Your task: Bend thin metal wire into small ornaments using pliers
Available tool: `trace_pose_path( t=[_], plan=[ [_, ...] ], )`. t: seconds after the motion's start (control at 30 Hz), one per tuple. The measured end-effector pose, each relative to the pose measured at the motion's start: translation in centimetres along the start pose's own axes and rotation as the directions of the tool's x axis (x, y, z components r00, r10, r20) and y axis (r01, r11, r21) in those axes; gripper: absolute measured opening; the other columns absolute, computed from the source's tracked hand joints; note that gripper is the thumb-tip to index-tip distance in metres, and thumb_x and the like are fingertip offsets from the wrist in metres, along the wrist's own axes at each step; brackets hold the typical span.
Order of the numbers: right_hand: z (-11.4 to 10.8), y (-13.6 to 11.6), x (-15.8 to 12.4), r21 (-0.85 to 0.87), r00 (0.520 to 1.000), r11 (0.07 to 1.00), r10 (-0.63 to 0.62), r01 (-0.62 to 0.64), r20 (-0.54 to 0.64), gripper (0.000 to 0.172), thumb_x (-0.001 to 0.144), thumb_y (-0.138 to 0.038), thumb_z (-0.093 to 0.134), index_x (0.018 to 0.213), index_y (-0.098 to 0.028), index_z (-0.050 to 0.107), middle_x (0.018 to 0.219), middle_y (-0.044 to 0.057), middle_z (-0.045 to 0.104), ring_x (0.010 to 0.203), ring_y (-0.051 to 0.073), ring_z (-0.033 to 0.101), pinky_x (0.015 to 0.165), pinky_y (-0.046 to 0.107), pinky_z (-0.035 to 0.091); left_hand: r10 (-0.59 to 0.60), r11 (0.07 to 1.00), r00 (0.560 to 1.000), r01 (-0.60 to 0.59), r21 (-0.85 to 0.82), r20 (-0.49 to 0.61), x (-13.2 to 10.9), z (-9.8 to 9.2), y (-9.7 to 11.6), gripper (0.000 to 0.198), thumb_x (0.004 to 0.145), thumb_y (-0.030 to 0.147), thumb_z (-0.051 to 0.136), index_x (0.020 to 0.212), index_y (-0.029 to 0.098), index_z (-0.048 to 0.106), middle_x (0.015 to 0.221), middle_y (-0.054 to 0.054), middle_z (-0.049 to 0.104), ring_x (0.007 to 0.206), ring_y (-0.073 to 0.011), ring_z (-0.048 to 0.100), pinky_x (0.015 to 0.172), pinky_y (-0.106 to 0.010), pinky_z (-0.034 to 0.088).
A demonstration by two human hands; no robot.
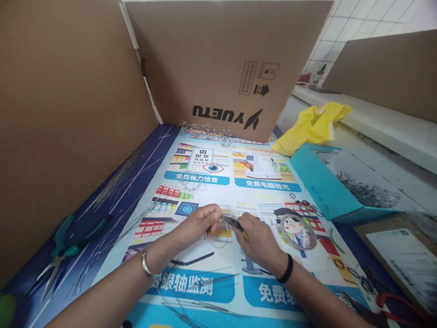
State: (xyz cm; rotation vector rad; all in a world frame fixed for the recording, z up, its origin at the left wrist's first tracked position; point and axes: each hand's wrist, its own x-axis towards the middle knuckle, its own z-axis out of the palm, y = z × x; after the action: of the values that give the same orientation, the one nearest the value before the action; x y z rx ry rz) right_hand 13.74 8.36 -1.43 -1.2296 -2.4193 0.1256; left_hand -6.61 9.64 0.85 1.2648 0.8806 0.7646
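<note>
My left hand (202,222) pinches a thin wire loop (226,241) near the middle of the poster-covered table, and a silver bangle is on that wrist. Wrapped in my right hand (256,237) is a pair of pliers (235,223) with yellow-and-black handles. The dark jaws meet the wire at my left fingertips; whether they are closed on it I cannot tell. Beyond my hands, a few bent wire pieces (191,186) lie on the poster. To the right of my right hand sits a round clear dish (298,231).
Green-handled pliers (63,248) and loose straight wires (112,182) lie at left. Cardboard panels (218,59) stand behind and at left. Right are a teal box (317,187) with a heap of wire scraps, a yellow cloth (312,127), black rings (367,284) and red-handled scissors (392,305).
</note>
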Motion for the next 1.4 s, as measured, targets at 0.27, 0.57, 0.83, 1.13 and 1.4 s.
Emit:
trace_pose_path(
  t=[0.27, 0.57, 0.83, 1.13, 1.4],
  plan=[
    [0.1, 0.2, 0.1, 0.128, 0.998, 0.990, 0.059, -0.058, -0.006, 0.010, 0.089, -0.025, 0.041, 0.083, -0.019, 0.047, 0.080, 0.005, 0.055, 0.070, 0.017, 0.052, 0.059, 0.027, 0.039, 0.036, 0.981, 0.999, -0.034, -0.189, 0.002, -0.3, 0.5, 0.3, 0.028, 0.085, 0.043, 0.051, 0.077, 0.016, 0.050, 0.058, 0.004, 0.045, 0.054, -0.0084, 0.038, 0.058, -0.023, 0.032],
    [0.2, 0.6, 0.1, 0.136, 0.999, 0.989, 0.054, -0.053, -0.002, 0.009, 0.088, -0.023, 0.043, 0.084, -0.018, 0.049, 0.080, 0.005, 0.054, 0.072, 0.018, 0.051, 0.062, 0.028, 0.040, -0.022, 0.984, 1.000, 0.022, -0.179, 0.003, -0.2, 0.1, 0.2, 0.019, 0.083, 0.034, 0.056, 0.078, 0.016, 0.053, 0.062, 0.002, 0.052, 0.055, -0.0078, 0.041, 0.057, -0.023, 0.031],
    [-0.4, 1.4, 0.4, 0.232, 0.998, 0.970, -0.064, 0.066, -0.015, 0.004, 0.086, -0.021, 0.047, 0.086, -0.018, 0.050, 0.082, 0.006, 0.052, 0.077, 0.019, 0.048, 0.065, 0.030, 0.041, 0.008, 0.997, 0.997, -0.001, -0.075, 0.081, -0.4, -0.3, 0.1, 0.019, 0.084, 0.034, 0.054, 0.077, 0.016, 0.052, 0.060, 0.004, 0.048, 0.056, -0.0080, 0.040, 0.056, -0.023, 0.030],
    [-0.8, 1.6, 0.7, 0.305, 0.985, 0.937, -0.164, 0.170, -0.045, 0.006, 0.083, -0.017, 0.050, 0.088, -0.019, 0.050, 0.084, 0.006, 0.053, 0.080, 0.019, 0.047, 0.067, 0.032, 0.041, -0.017, 0.993, 0.976, 0.041, -0.107, 0.217, -0.7, -0.3, 0.8, 0.018, 0.083, 0.031, 0.053, 0.075, 0.015, 0.052, 0.059, 0.004, 0.046, 0.054, -0.0081, 0.038, 0.056, -0.024, 0.028],
    [-0.9, 1.6, 0.4, 0.274, 0.982, 0.943, -0.184, 0.191, -0.048, 0.007, 0.083, -0.018, 0.050, 0.090, -0.019, 0.051, 0.085, 0.007, 0.053, 0.080, 0.019, 0.047, 0.067, 0.032, 0.041, -0.022, 0.995, 0.974, 0.043, -0.093, 0.225, -0.8, -0.5, 0.7, 0.017, 0.084, 0.032, 0.052, 0.079, 0.015, 0.054, 0.058, 0.005, 0.045, 0.053, -0.0074, 0.036, 0.054, -0.023, 0.027]
  ],
)
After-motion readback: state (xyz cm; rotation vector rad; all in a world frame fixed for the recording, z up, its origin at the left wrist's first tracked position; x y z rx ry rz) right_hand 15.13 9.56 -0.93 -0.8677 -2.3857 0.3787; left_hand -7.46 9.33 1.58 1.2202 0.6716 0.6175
